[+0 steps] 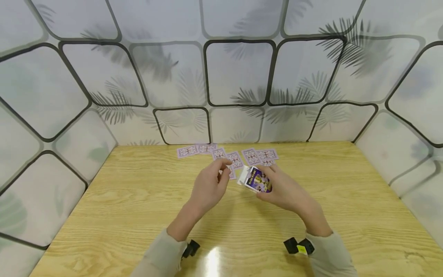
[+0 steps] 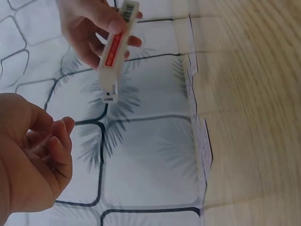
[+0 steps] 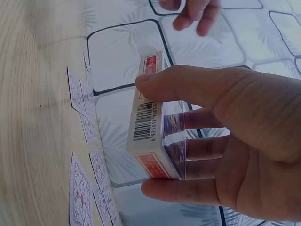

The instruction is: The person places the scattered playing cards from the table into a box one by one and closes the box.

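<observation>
In the head view my right hand [image 1: 288,190] grips a purple and white playing card box [image 1: 260,181] above the table. Its white flap stands out at the end toward my left hand. The right wrist view shows the thumb on the narrow side of the box [image 3: 146,120], by a barcode, and the fingers on the opposite side. Just left of the box is my left hand [image 1: 210,182], fingers loosely bent with nothing visible between them. From the left wrist, the left hand [image 2: 35,155] appears apart from the box [image 2: 115,52].
Several patterned playing cards [image 1: 252,156] lie back side up along the far part of the wooden table [image 1: 131,215]. Some overlap, and the left hand partly covers one. A patterned cloth wall [image 1: 238,73] rises behind the table and at both sides.
</observation>
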{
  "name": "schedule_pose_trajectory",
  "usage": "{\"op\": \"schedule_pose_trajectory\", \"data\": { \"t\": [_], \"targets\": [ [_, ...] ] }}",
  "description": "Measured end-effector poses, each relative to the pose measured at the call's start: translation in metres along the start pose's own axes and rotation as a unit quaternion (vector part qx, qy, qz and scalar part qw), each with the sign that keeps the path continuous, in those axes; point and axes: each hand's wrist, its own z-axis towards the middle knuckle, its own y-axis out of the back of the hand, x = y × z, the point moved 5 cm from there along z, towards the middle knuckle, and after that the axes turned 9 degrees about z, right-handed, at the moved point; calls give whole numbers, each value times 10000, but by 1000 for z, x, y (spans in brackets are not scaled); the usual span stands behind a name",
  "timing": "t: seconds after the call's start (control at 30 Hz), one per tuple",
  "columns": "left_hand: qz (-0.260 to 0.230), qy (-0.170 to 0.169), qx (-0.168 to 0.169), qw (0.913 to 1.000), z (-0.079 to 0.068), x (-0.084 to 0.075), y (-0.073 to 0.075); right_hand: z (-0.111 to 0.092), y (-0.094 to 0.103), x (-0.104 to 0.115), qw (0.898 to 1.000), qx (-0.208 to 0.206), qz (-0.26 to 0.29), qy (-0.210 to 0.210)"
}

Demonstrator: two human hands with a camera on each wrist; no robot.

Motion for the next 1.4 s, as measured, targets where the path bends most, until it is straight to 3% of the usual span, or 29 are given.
{"op": "schedule_pose_trajectory", "data": {
  "t": [0.13, 0.2, 0.27, 0.4, 0.53, 0.63, 1.07, 1.3, 1.4],
  "targets": [
    [122, 702, 735, 9947, 7, 21, -10, 0, 3, -2, 9999, 1, -64, -117],
    [395, 1003, 1349, 9850, 8, 33, -18, 0, 4, -2, 9998, -23, -113, -137],
    [724, 1227, 2031, 9687, 6, 45, -29, 1, 6, -1, 9998, -39, -144, -133],
    [1544, 1124, 3005, 9345, 0, 60, -50, 2, 7, 0, 9997, -25, -212, -103],
    [2073, 811, 3514, 9094, -5, 62, -57, 4, 4, 2, 9997, -4, -233, -68],
    [2214, 775, 3739, 8973, -8, 62, -57, 7, 3, 4, 9998, -9, -201, -17],
    [2670, 695, 3619, 8905, -18, 61, -51, 20, 2, 17, 9999, -14, 14, 128],
    [2596, 699, 3405, 9010, -18, 60, -48, 22, -8, 21, 9996, 252, -141, 74],
    [2493, 775, 3484, 9003, -19, 63, -45, 21, -14, 19, 9991, 345, -234, 12]
  ]
}}
